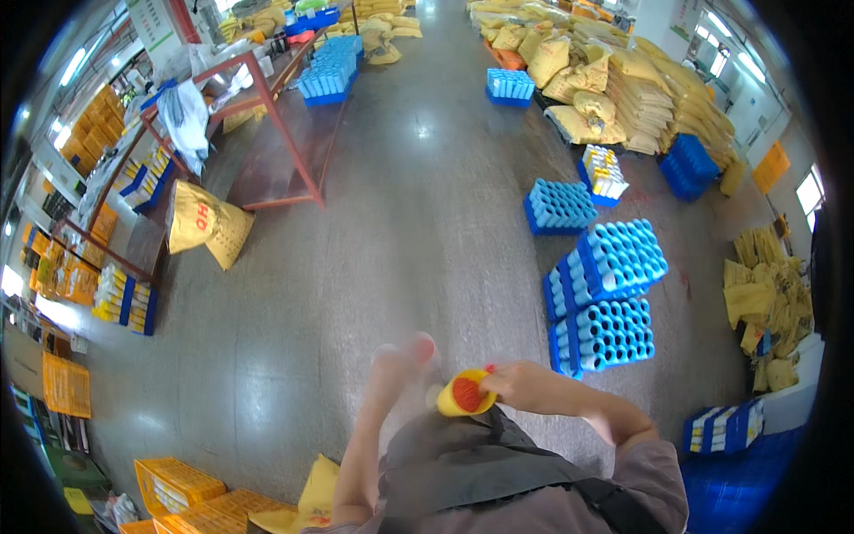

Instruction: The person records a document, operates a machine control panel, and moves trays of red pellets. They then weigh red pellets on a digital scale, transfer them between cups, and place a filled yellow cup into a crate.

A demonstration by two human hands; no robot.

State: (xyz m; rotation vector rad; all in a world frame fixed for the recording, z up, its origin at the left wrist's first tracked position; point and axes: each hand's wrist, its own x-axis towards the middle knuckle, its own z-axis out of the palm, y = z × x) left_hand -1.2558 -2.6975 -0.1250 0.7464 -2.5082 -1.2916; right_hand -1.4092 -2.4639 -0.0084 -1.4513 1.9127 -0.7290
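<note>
Cup (448, 402) already held red contents (466, 393) | right hand (509, 385) gripped it | left hand (388, 369) blurred, leftward, grasp unclear | remainder couldn't be told

left grip (391, 367) blurred on an outstretched arm (362, 449), right grip (510, 385) curled, elbow (633, 429) bent.

Left grip (388, 367) blurred, reddish item (425, 347) there too smeared to identify, lowest orange crates (203, 520) cut off

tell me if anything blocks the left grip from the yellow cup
Nothing clearly visible does. The right grip holds the cup; the left grip, blurred, is to its left. A pale blur at the cup's left edge is too unclear to name.
</note>
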